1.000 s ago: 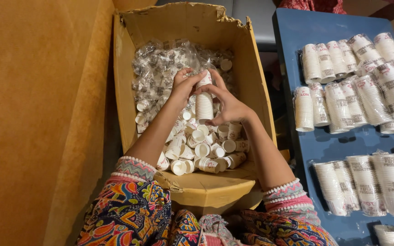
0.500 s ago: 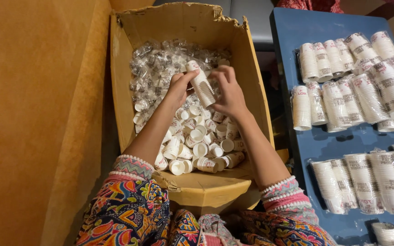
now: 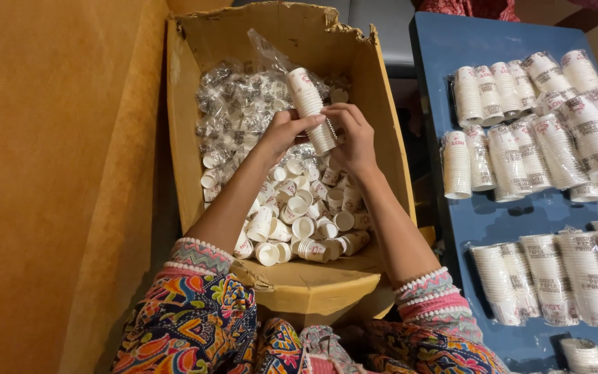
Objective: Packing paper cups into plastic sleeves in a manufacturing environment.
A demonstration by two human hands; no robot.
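Both hands hold one stack of small white paper cups (image 3: 311, 107) over an open cardboard box (image 3: 181, 138). My left hand (image 3: 286, 131) grips the stack from the left, and my right hand (image 3: 353, 135) pinches its lower end from the right. The stack tilts up and away, with a clear plastic sleeve (image 3: 266, 48) trailing off its far end. Below the hands lie several loose cups and short stacks (image 3: 299, 221). Bagged cup stacks (image 3: 240, 104) fill the far half of the box.
A blue board (image 3: 500, 221) on the right carries rows of wrapped cup stacks (image 3: 541, 131). An orange-brown wall (image 3: 57, 173) rises on the left. My patterned sleeves and lap sit at the box's near edge.
The cup stack has been lifted out of the loose cups and tilted so its top points away. A plastic sleeve now shows at its far end.
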